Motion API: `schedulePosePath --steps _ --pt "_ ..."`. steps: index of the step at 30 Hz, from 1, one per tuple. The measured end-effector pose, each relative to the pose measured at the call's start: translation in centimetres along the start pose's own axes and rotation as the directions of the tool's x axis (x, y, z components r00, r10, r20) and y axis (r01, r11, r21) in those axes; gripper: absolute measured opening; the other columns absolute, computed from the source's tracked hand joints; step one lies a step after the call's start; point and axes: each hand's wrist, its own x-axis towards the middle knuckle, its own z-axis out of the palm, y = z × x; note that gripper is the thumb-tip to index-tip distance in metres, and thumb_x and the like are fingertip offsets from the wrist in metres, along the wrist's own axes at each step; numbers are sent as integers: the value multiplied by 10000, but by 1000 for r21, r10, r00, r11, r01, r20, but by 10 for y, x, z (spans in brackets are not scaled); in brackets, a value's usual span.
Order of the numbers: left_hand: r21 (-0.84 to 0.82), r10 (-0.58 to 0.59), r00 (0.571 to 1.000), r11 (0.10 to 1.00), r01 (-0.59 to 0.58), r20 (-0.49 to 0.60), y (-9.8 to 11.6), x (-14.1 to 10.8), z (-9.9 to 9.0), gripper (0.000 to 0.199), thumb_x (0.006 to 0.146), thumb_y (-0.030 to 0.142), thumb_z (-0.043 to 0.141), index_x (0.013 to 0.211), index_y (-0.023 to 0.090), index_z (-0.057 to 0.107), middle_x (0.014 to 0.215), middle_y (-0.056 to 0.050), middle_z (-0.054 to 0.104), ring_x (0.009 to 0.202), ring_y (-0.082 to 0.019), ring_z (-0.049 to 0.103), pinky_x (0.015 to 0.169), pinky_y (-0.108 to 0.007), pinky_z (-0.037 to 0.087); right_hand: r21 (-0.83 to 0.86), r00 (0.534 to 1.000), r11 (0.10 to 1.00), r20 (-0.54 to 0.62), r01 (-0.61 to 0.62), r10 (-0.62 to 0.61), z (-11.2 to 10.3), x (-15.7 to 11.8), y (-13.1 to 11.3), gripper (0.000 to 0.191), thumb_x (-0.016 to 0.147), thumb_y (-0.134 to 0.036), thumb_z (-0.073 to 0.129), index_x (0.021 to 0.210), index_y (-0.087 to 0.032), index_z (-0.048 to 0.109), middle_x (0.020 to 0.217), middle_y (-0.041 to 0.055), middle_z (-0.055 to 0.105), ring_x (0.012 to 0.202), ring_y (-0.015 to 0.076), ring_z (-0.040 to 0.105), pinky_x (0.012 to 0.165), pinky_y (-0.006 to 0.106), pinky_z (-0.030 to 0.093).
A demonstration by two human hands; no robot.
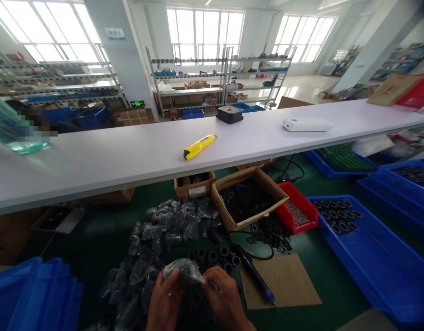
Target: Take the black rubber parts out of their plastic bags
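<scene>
My left hand (166, 294) is closed on a dark part in a clear plastic bag (183, 267), its thumb on the near side. At the bag's right end, the fingers of my right hand (223, 293) pinch the plastic. Both hands are just above the green bench. To the left and behind them lies a heap of similar bagged dark parts (177, 220). Several bare black ring-ended parts (212, 255) stand just beyond my hands. The exact kind of the bagged part cannot be made out through the plastic.
An electric screwdriver (255, 273) lies on a cardboard sheet (295, 285) at right. Behind are a cardboard box (229, 225) and a red bin (313, 216) of small screws. Blue trays (367, 257) flank the bench. A white shelf (146, 154) with a yellow cutter (200, 147) crosses above.
</scene>
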Motion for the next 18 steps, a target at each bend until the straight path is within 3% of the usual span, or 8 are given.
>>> schedulePosePath --steps 3,6,7,11,13,16,17,18 --pt "207 137 990 970 -128 -27 1 2 -5 449 683 318 824 1072 196 635 971 -49 743 894 -239 708 779 -342 592 -60 993 992 32 -114 116 -13 -3 0 145 907 -244 515 807 -181 599 794 30 639 744 160 610 684 244 426" --pt "564 213 976 800 -202 48 -4 10 -14 501 787 490 683 1169 171 632 1057 -105 740 965 -292 706 818 -410 595 -121 960 961 102 -247 260 -19 -5 2 61 837 -210 560 876 -194 604 796 19 660 739 178 624 667 250 422" --pt "647 229 971 731 -217 67 -6 13 -18 512 798 532 641 1150 161 659 1079 -121 736 1000 -313 696 850 -442 585 -128 951 954 114 -271 286 -19 -5 4 130 801 -182 577 926 -200 608 843 23 680 782 189 642 699 255 432" --pt "796 313 942 537 -279 119 -14 25 -30 452 727 552 657 953 178 774 1243 -149 670 1255 -383 532 1121 -549 347 -112 934 943 143 -314 328 -11 -11 18 363 725 -122 579 1074 -217 608 1028 52 713 982 218 670 869 287 458" --pt "901 349 908 273 -337 234 -15 26 -33 376 748 501 633 944 220 787 1321 -130 624 1322 -376 461 1154 -540 278 -120 930 940 148 -320 336 -4 -16 28 399 712 -122 573 1098 -213 613 1041 65 720 1007 224 675 894 296 470" --pt "912 295 865 -192 -364 407 -14 23 -30 357 853 416 485 1038 285 761 1144 -110 698 1073 -321 644 970 -482 464 -116 940 946 127 -302 315 12 -23 42 494 655 -115 594 1139 -210 616 1043 69 730 997 235 689 899 302 497" --pt "901 272 868 -252 -353 416 -13 21 -27 371 876 403 441 1052 299 750 1047 -94 717 939 -288 685 876 -429 509 -97 951 955 108 -279 289 18 -24 46 560 623 -120 625 1175 -214 606 1077 71 728 1014 244 688 908 301 503" --pt "911 254 883 -230 -341 395 -11 19 -24 376 888 405 420 1042 301 747 968 -75 724 850 -258 698 811 -375 525 -71 964 966 82 -249 254 24 -24 49 643 592 -135 666 1225 -221 585 1138 74 716 1049 256 680 923 300 505"
